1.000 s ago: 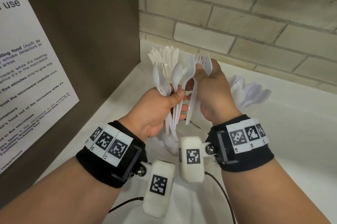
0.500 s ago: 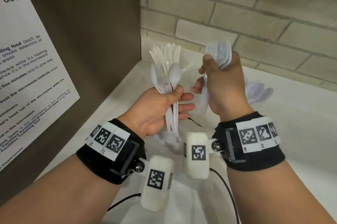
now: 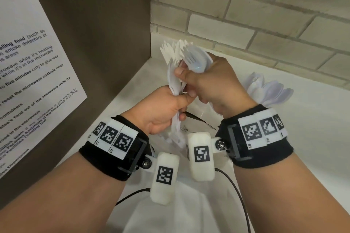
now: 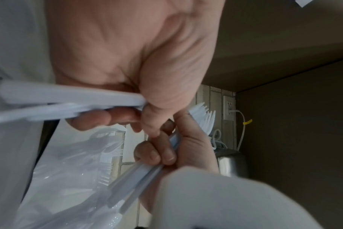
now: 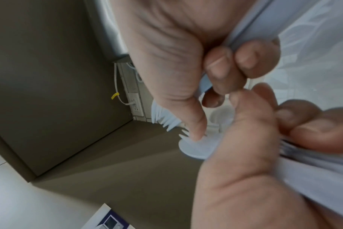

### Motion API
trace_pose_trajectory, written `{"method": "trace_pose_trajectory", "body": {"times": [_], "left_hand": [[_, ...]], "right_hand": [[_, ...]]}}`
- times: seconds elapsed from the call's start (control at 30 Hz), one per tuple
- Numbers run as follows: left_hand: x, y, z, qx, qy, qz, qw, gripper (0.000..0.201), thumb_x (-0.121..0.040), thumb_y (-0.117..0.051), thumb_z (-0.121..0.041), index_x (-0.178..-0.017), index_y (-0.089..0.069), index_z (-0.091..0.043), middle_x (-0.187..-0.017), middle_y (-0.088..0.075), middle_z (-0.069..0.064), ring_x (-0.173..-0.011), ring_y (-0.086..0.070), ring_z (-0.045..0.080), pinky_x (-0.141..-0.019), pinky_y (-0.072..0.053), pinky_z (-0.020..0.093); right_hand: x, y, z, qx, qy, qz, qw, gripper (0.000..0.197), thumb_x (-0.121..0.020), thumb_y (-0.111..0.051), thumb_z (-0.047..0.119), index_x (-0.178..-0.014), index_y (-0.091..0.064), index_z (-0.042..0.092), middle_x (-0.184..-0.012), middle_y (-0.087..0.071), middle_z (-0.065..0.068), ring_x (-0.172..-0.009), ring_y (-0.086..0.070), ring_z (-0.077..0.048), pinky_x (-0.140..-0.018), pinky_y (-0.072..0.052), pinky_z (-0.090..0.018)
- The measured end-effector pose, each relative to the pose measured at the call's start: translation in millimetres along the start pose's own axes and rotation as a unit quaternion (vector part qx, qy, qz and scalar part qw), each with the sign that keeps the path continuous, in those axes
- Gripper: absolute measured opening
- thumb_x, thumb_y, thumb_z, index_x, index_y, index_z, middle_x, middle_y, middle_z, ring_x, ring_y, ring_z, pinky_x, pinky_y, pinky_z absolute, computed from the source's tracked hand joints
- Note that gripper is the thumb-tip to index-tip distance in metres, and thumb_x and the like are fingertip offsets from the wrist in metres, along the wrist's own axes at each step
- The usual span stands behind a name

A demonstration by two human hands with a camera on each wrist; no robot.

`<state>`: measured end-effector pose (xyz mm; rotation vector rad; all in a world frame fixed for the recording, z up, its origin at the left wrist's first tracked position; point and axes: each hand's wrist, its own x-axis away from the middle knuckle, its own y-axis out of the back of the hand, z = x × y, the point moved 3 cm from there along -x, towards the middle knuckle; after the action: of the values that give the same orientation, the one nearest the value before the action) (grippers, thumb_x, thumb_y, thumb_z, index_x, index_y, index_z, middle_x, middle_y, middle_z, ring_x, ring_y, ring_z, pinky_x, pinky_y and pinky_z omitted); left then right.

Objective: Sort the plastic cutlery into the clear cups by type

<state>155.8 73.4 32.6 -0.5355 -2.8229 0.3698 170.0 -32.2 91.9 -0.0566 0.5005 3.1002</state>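
My left hand (image 3: 180, 104) grips a mixed bundle of white plastic cutlery (image 3: 175, 81) by the handles, heads pointing up. My right hand (image 3: 191, 83) holds a few forks (image 3: 197, 60) in its curled fingers, and its thumb presses on a piece at the top of the left bundle. In the right wrist view that thumb (image 5: 194, 124) lies on a rounded white head (image 5: 198, 147). Behind the hands stands a fan of white knives (image 3: 170, 49). A clear cup of spoons (image 3: 269, 90) is on the right; the cup's body is hidden by my right hand.
A brown cabinet side (image 3: 94, 33) with a printed notice (image 3: 28, 62) closes off the left. A brick wall (image 3: 246, 15) runs behind the white counter (image 3: 312, 138). A clear plastic bag with more cutlery (image 4: 78, 162) lies under the hands. Farther off are a steel pot (image 4: 231, 164) and a wall socket (image 4: 228, 108).
Half a second ago my right hand was lifted away up and right with its forks. It has come back against the left bundle, thumb on one piece. The left hand stayed put.
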Motion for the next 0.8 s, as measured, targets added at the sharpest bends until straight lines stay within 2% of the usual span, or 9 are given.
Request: {"method": "trace_pose_trajectory", "body": {"times": [0.17,0.27,0.37,0.43,0.5,0.57,0.63,0.7,0.8], "left_hand": [[-0.4,9.7,-3.6,0.021,-0.010,0.026,0.999,0.008,-0.092,-0.058,-0.015,-0.087,-0.063,-0.018,-0.064,-0.059,-0.010,-0.060,-0.049,0.005,-0.068,-0.043,0.028],[-5.3,17.2,-1.6,0.093,-0.006,0.001,0.996,0.019,-0.082,-0.063,-0.030,-0.092,-0.061,-0.015,-0.072,-0.046,-0.002,-0.063,-0.045,0.009,-0.064,-0.047,0.027],[-8.3,20.2,-0.1,0.164,-0.012,-0.007,0.986,0.021,-0.093,-0.054,-0.034,-0.092,-0.062,-0.014,-0.072,-0.045,0.001,-0.064,-0.043,0.013,-0.063,-0.043,0.031],[-9.3,23.2,1.1,0.175,-0.007,-0.024,0.984,0.022,-0.099,-0.047,-0.029,-0.101,-0.063,-0.014,-0.074,-0.047,0.002,-0.065,-0.045,0.014,-0.064,-0.044,0.032],[-9.5,25.3,1.4,0.159,-0.008,-0.038,0.987,0.023,-0.099,-0.045,-0.025,-0.113,-0.060,-0.013,-0.077,-0.046,0.001,-0.065,-0.045,0.013,-0.064,-0.043,0.031],[-9.5,25.5,0.7,0.131,-0.011,-0.039,0.991,0.023,-0.099,-0.046,-0.025,-0.104,-0.066,-0.014,-0.080,-0.049,0.000,-0.064,-0.044,0.011,-0.063,-0.041,0.029],[-7.6,24.1,-0.4,0.128,-0.012,-0.037,0.991,0.025,-0.097,-0.049,-0.029,-0.087,-0.068,-0.017,-0.084,-0.056,0.000,-0.064,-0.043,0.010,-0.064,-0.039,0.028],[-7.2,24.7,-0.1,0.151,-0.005,-0.038,0.988,0.020,-0.095,-0.052,-0.032,-0.085,-0.060,-0.017,-0.088,-0.055,0.003,-0.067,-0.045,0.012,-0.065,-0.039,0.030],[-6.6,27.2,3.0,0.199,0.008,-0.024,0.980,0.024,-0.096,-0.047,-0.035,-0.090,-0.058,-0.015,-0.085,-0.049,0.002,-0.072,-0.046,0.013,-0.067,-0.040,0.032]], "right_hand": [[-6.3,-3.3,-2.4,-0.009,0.014,-0.037,0.999,0.009,-0.087,-0.069,0.018,-0.093,-0.063,0.014,-0.068,-0.061,0.005,-0.039,-0.051,0.002,-0.040,-0.037,-0.012],[-12.4,-5.0,-6.0,0.047,0.046,-0.073,0.995,0.009,-0.089,-0.064,0.020,-0.096,-0.059,0.022,-0.076,-0.060,0.009,-0.061,-0.057,-0.006,-0.056,-0.045,-0.024],[-17.5,-4.0,-4.4,0.063,0.075,-0.112,0.989,0.016,-0.090,-0.061,0.022,-0.105,-0.057,0.017,-0.084,-0.059,0.005,-0.076,-0.062,-0.019,-0.073,-0.056,-0.039],[-19.8,-3.5,-3.6,0.063,0.079,-0.126,0.987,0.027,-0.091,-0.059,0.022,-0.116,-0.055,0.012,-0.091,-0.060,0.004,-0.086,-0.064,-0.024,-0.082,-0.056,-0.042],[-20.6,-4.7,-3.1,0.055,0.081,-0.122,0.988,0.029,-0.090,-0.057,0.020,-0.119,-0.053,0.014,-0.091,-0.061,0.005,-0.085,-0.066,-0.022,-0.080,-0.057,-0.042],[-19.9,-6.7,-2.1,0.045,0.080,-0.110,0.990,0.032,-0.088,-0.056,0.020,-0.120,-0.051,0.018,-0.094,-0.063,0.003,-0.082,-0.069,-0.025,-0.076,-0.058,-0.043],[-20.2,-7.1,-1.6,0.058,0.079,-0.099,0.990,0.036,-0.089,-0.057,0.018,-0.124,-0.049,0.018,-0.098,-0.062,0.003,-0.078,-0.068,-0.022,-0.069,-0.058,-0.034],[-18.3,-7.9,-0.9,0.065,0.069,-0.078,0.992,0.041,-0.089,-0.059,0.016,-0.128,-0.048,0.019,-0.102,-0.061,-0.001,-0.063,-0.064,-0.018,-0.052,-0.051,-0.023],[-14.2,-11.9,0.0,0.059,0.058,-0.024,0.996,0.038,-0.079,-0.072,0.015,-0.111,-0.055,0.027,-0.094,-0.065,-0.003,-0.060,-0.057,-0.015,-0.052,-0.045,-0.024]]}}
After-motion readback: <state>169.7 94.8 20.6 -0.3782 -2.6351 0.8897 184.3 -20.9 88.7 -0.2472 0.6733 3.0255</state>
